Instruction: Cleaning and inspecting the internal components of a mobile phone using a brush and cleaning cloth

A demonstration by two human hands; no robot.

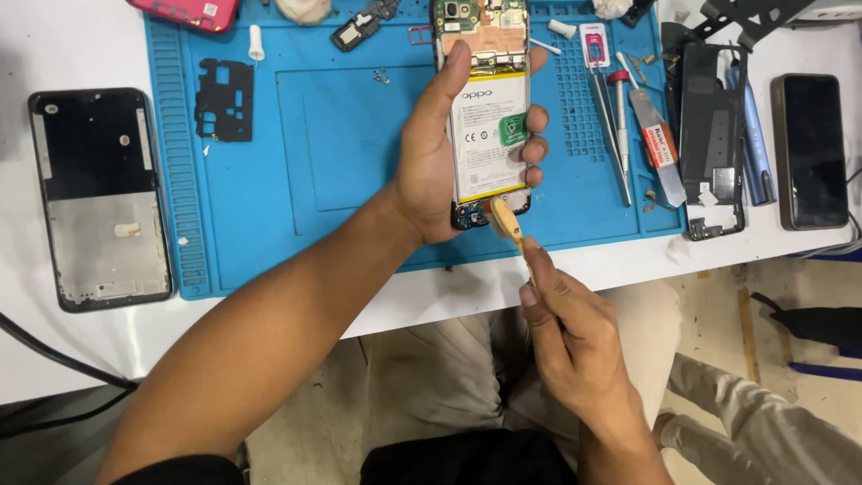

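battery label: white, green square | dark phone screen: far right

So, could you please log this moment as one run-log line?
left hand: holds opened phone | right hand: holds brush at phone's lower edge | blue mat beneath

You have a bright blue mat on a white bench. The opened phone shows a white battery with a green patch and yellow edging. Your brush is tan. Far left lies a pink-red case; left, a black-and-grey frame.
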